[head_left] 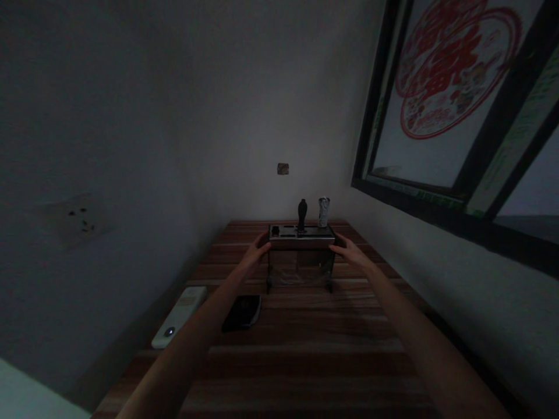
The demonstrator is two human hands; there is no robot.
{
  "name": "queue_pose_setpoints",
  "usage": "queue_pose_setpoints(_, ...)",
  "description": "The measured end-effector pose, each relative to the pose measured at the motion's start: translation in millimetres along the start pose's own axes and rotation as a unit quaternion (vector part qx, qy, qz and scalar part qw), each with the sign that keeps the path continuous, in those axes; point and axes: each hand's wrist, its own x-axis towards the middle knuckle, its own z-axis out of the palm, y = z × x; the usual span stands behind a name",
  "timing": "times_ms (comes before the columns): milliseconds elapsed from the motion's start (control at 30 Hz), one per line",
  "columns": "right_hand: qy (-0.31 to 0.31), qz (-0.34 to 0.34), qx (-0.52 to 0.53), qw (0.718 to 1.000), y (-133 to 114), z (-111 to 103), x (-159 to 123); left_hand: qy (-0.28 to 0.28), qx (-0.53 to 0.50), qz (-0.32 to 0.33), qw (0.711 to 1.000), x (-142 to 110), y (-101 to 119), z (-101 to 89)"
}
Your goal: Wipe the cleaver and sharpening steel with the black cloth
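Note:
A box-shaped device (301,238) with a shiny metal-edged top and a see-through front stands upright on the wooden table, towards its far end. From its top rise a black handle (302,214) and a silver, crumpled-looking cylinder (323,212). My left hand (257,249) grips the upper left end of the device, its thumb at the front edge and the other fingers partly hidden behind. At the opposite end, my right hand (347,251) holds the upper right corner in the same way. Dim light hides what is inside the device.
On the table's left lie a white remote-like object (180,317) and a dark flat case (242,312), close to my left forearm. The striped table (305,355) is bounded by walls. A dark-framed window (414,195) with red decorations is at right; a wall socket (81,221) is at left.

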Motion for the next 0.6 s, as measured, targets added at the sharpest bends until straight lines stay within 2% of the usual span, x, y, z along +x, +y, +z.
queue_pose_setpoints(167, 0.018, -0.016, -0.007, 1.0, 1, 3, -10, -0.033, 0.023, 0.023, 0.999, -9, 8, -1.9)
queue_pose_setpoints(267, 0.052, -0.054, -0.037, 0.996, -2, 5, -22, -0.009, 0.077, 0.024, 0.997, -18, 15, -14.1)
queue_pose_setpoints(367, 0.166, -0.095, -0.09, 0.977, -4, 8, -42, 0.032, 0.209, 0.02, 0.977, -32, 23, -35.7)
queue_pose_setpoints(433, 0.255, -0.093, -0.127, 0.954, -3, 13, -58, 0.03, 0.299, 0.014, 0.954, -45, 24, -52.8)
queue_pose_setpoints(467, 0.27, -0.085, -0.138, 0.949, -2, 18, -66, 0.015, 0.337, 0.003, 0.942, -53, 24, -61.2)
queue_pose_setpoints(533, 0.249, -0.074, -0.14, 0.955, 1, 30, -81, -0.009, 0.391, -0.018, 0.92, -70, 21, -76.3)
queue_pose_setpoints(600, 0.187, -0.057, -0.132, 0.972, 4, 49, -92, -0.026, 0.438, -0.02, 0.899, -87, 15, -87.8)
